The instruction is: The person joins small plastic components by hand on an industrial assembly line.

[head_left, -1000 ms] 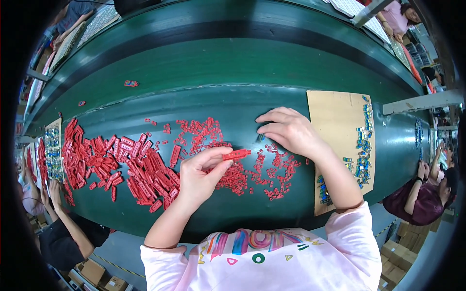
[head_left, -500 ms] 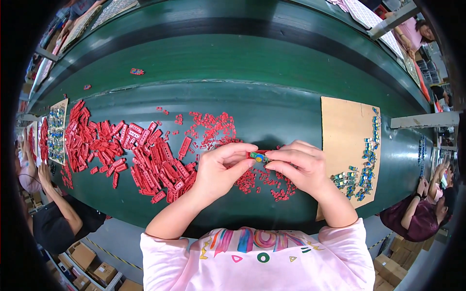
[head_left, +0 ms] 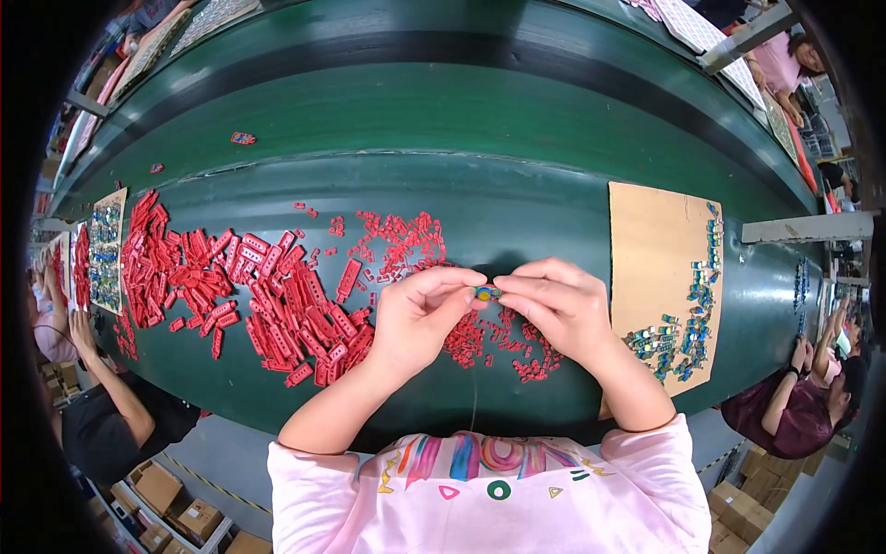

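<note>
My left hand (head_left: 415,319) and my right hand (head_left: 565,309) meet above the green bench. Between their pinched fingertips is a small circuit board (head_left: 484,294), green with a round blue-and-yellow part. Most of it is covered by the fingers. Under and around the hands lie small red plastic pieces (head_left: 404,242). Left of my left hand spreads a pile of long red plastic housings (head_left: 300,314) with holes. To the right of my right hand, several similar circuit boards (head_left: 697,319) rest on a cardboard sheet (head_left: 646,231).
A green belt (head_left: 443,106) runs along the far side, carrying a red assembled piece (head_left: 243,138). At far left stands another board-covered sheet (head_left: 108,249). Co-workers' arms (head_left: 120,388) show at left and right. A metal bar (head_left: 808,228) juts in from the right.
The pieces on the far belt have shifted left. My hands have moved slightly left, and the right fingertips now sit closer to the left ones. The red beside the board no longer shows.
</note>
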`<state>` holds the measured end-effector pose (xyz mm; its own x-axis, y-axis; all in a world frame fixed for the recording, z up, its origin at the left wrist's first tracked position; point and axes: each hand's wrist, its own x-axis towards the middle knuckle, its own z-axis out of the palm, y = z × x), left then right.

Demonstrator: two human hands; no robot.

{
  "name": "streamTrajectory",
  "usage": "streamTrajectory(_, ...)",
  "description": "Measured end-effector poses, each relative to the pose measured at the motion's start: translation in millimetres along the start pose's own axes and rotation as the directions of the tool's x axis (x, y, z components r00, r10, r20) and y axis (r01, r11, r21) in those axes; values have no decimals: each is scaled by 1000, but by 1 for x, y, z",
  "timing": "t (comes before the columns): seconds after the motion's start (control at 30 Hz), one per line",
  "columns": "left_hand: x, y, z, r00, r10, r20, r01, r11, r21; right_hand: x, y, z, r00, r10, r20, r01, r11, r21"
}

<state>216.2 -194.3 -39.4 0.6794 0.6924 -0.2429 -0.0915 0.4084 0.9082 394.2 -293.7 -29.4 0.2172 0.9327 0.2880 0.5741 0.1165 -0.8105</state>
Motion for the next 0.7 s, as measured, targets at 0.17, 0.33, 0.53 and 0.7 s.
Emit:
streamTrajectory(0.17,5,4,-7,998,9,65,-21,982,190,-3,7,9,966,248,72,-258,914,314)
streamTrajectory(0.33,18,19,-11,992,21,125,-86,838,539,6,8,13,979,205,13,-202,948,245)
streamTrajectory(0.53,52,24,-6,952,281,122,-307,886,348,34,10,12,984,122,-131,-100,982,160)
streamTrajectory(0.7,97,44,-15,980,158,125,-201,826,528,58,16,14,963,84,-257,-90,996,-11)
